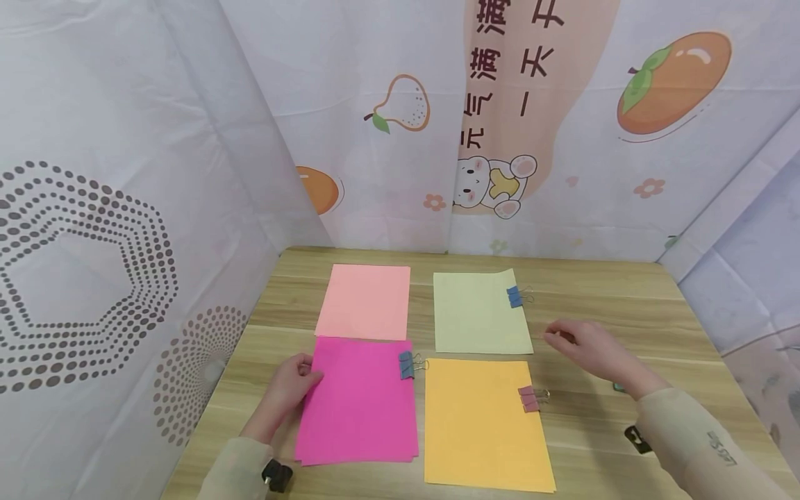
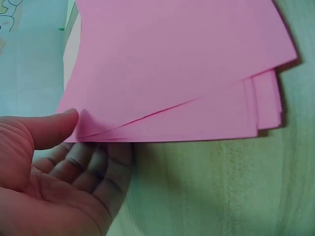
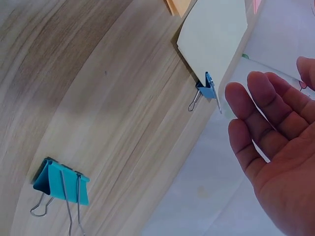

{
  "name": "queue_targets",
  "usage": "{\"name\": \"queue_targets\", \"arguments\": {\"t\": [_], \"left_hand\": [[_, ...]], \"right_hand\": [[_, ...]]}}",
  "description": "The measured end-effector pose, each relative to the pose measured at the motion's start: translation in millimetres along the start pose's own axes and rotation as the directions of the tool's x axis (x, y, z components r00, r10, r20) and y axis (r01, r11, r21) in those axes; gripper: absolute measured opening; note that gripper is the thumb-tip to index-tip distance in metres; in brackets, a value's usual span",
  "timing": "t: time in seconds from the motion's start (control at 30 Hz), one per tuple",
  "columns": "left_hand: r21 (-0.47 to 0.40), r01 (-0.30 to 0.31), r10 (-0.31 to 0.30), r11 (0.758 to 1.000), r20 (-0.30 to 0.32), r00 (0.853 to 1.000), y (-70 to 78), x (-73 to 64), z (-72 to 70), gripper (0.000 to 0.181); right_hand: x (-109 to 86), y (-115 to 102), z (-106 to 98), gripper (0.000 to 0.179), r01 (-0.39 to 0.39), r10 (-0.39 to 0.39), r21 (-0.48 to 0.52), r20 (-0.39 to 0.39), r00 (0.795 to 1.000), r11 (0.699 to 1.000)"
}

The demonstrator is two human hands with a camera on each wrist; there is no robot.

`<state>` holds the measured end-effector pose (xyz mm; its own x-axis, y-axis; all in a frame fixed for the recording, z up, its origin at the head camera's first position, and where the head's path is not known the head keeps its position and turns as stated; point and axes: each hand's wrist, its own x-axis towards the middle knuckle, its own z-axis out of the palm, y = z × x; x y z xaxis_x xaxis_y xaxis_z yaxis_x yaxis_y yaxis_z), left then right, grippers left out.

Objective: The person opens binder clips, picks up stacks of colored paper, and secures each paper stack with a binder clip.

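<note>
Thumb on top and fingers underneath, my left hand (image 1: 289,383) pinches the left edge of a magenta paper stack (image 1: 359,410). Its sheets lie slightly fanned in the left wrist view, and a grey-blue binder clip (image 1: 407,365) grips the stack's upper right. My right hand (image 1: 587,345) hovers over the table with loosely bent fingers and holds nothing. Nearest to it is a pale green paper stack (image 1: 478,316) with a blue binder clip (image 1: 515,297) on its right edge. A loose teal binder clip (image 3: 61,182) stands on the table, mostly hidden behind my right forearm in the head view.
Behind the magenta stack lies a salmon paper stack (image 1: 365,302) with no clip visible. A yellow-orange paper stack (image 1: 481,430) at front right carries a dusty-pink binder clip (image 1: 528,399). Printed curtains (image 1: 375,187) rise behind and beside the wooden table (image 1: 600,285).
</note>
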<state>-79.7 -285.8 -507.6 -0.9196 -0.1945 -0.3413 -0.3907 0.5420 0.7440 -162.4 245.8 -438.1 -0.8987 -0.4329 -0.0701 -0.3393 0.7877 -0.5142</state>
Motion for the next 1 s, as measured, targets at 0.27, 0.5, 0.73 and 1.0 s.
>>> {"name": "queue_targets", "arguments": {"t": [0.27,0.5,0.73,1.0], "left_hand": [[0.09,0.03,-0.029,0.995,-0.013,0.999,0.8,1.0,-2.0,0.034],[0.168,0.054,-0.048,0.984,-0.035,0.998,4.5,1.9,-3.0,0.034],[0.171,0.074,-0.067,0.983,-0.046,0.997,4.8,3.9,-4.3,0.033],[0.206,0.059,-0.043,0.977,-0.081,0.996,10.8,6.4,-6.4,0.033]], "right_hand": [[-2.3,3.2,-0.6,0.026,-0.017,0.017,-0.001,0.003,1.0,1.0],[-3.3,5.0,-1.0,0.028,-0.031,0.03,0.004,0.001,1.0,1.0],[-3.5,7.1,-0.6,0.029,-0.035,0.035,0.0,0.004,0.999,0.999],[-3.2,9.0,-1.5,0.031,-0.042,0.042,0.0,0.011,0.999,0.999]]}}
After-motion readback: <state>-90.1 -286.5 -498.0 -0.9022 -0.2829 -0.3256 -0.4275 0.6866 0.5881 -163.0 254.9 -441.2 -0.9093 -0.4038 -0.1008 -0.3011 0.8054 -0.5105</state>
